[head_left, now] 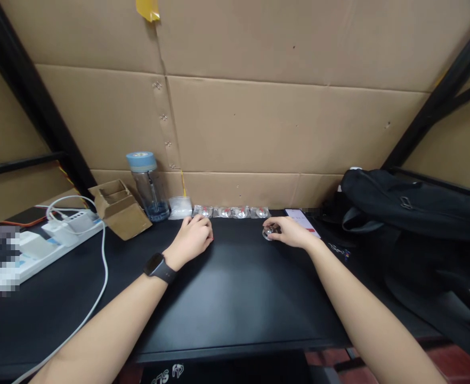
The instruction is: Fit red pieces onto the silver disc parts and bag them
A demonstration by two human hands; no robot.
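My left hand point(194, 237) rests on the black desk point(227, 288) with its fingers curled under, close to the left end of a row of small clear packets point(231, 212) lying along the cardboard wall. A black watch point(160, 268) is on that wrist. My right hand point(289, 231) is closed around a small clear packet with a round metal piece point(270, 232), held just above the desk near the right end of the row. A white card with a red mark point(304, 220) lies right behind this hand.
A clear bottle with a blue lid point(149, 186) and an open cardboard box point(121, 209) stand at the back left. A white power strip point(55, 240) with a white cable point(99, 288) lies far left. A black bag point(414, 205) fills the right side.
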